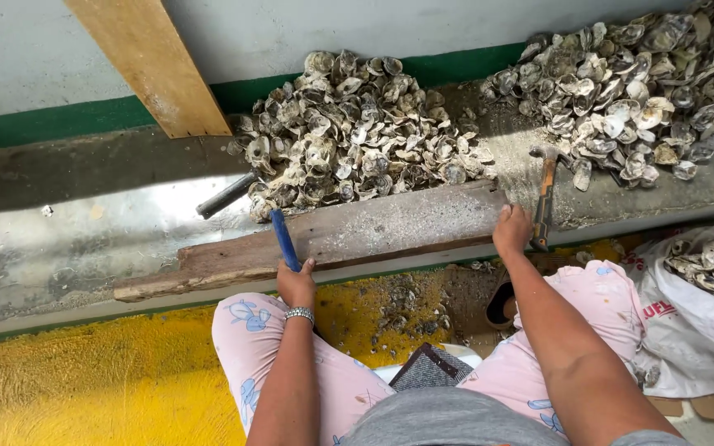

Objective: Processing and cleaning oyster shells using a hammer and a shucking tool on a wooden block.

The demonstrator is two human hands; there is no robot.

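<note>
My left hand (296,283) grips a blue-handled tool (283,238) whose tip reaches into the near edge of a pile of oyster shells (357,132). A silver watch sits on that wrist. My right hand (511,230) rests on the right end of a worn wooden plank (349,231), fingers curled on its edge. Just right of that hand lies a hammer (545,192) with an orange and black handle, untouched.
A second, bigger shell pile (630,74) lies at the far right. A white sack (704,289) holding shells sits by my right knee. A dark metal rod (226,196) lies left of the middle pile. A wooden board (150,62) leans on the wall. Yellow floor below.
</note>
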